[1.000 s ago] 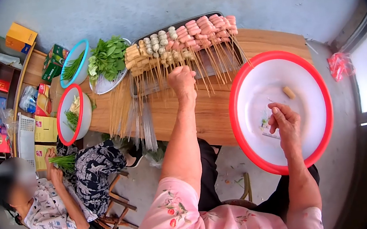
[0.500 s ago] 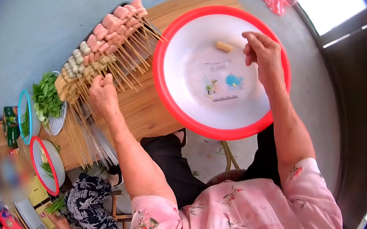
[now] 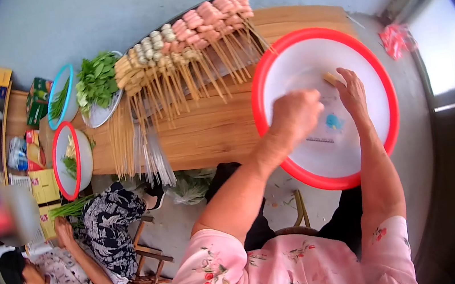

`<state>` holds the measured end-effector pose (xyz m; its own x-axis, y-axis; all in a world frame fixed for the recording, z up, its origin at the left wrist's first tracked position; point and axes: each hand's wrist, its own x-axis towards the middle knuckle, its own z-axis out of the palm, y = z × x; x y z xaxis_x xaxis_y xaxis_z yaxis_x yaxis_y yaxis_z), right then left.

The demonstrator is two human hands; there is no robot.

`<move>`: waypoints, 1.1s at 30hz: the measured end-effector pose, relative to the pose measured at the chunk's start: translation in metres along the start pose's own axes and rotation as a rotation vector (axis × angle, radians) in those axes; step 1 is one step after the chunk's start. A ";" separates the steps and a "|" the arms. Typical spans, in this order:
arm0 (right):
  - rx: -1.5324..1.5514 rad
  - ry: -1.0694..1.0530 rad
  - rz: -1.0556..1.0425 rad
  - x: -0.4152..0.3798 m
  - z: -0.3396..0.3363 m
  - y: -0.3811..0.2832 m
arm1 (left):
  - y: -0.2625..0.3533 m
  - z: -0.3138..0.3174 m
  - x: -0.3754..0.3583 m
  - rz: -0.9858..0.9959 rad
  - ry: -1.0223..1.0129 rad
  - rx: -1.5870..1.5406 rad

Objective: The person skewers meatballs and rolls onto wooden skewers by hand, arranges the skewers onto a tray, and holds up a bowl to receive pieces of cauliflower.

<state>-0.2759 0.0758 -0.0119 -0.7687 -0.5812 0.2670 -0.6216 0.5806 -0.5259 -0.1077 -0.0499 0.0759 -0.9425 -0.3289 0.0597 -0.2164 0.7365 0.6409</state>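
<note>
A white basin [image 3: 281,71] with a red rim stands in front of me, with a blue whale print on its bottom. Inside it lies a short tan roll [image 3: 332,79] of food. My right hand [image 3: 352,95] reaches down over the basin with its fingers stretched, fingertips right at the roll. Over the left side of the basin, my left hand [image 3: 297,114] is closed, thumb and fingers pressed together; what they hold, if anything, is hidden. Left of the basin, rows of skewers [image 3: 190,35] carry pink, grey-white and tan pieces, their sticks pointing toward me.
The skewers lie on a dark tray on the wooden table [image 3: 198,137]. Bare sticks [image 3: 121,139] and leafy greens [image 3: 98,81] are farther left, beside a blue-rimmed bowl [image 3: 71,108] and a red-rimmed bowl [image 3: 84,166]. Another person [image 3: 64,278] sits at lower left, handling green stalks.
My left hand has moved from the skewers to over the basin. My right hand has come closer to the tan roll. The view has turned left.
</note>
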 end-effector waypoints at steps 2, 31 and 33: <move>-0.050 -0.018 -0.034 0.001 0.015 0.008 | 0.005 0.008 -0.002 0.045 0.032 -0.019; 0.367 -0.204 0.009 -0.038 -0.035 -0.107 | 0.000 0.002 0.003 0.015 0.226 -0.021; 0.479 -0.272 0.049 -0.043 -0.039 -0.109 | 0.000 0.000 0.003 -0.012 0.163 -0.080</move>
<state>-0.1809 0.0592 0.0654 -0.6889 -0.7233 0.0481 -0.3990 0.3230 -0.8582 -0.1110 -0.0509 0.0760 -0.8847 -0.4335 0.1714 -0.1999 0.6849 0.7006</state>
